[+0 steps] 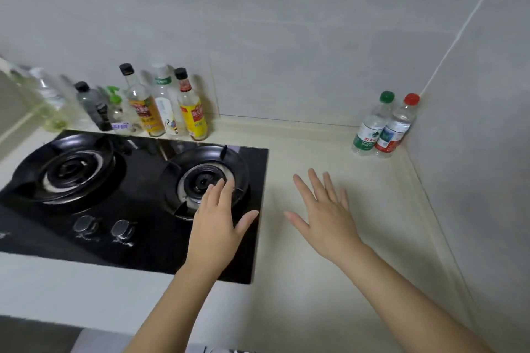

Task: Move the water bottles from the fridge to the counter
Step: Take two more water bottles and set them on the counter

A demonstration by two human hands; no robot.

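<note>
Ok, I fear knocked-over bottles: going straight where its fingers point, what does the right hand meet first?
Probably the back wall: the right hand points across bare counter, passing between the sauce bottles and the two water bottles, though depth is unclear.

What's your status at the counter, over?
Hands empty: left hand open over stove, right hand open over counter. Green-capped bottle and red-capped bottle upright, side by side, far right corner. Nothing between hands and bottles.

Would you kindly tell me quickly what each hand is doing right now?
Left hand: open, fingers straight, holding nothing, above the stove.
Right hand: open, fingers spread, holding nothing.
</note>
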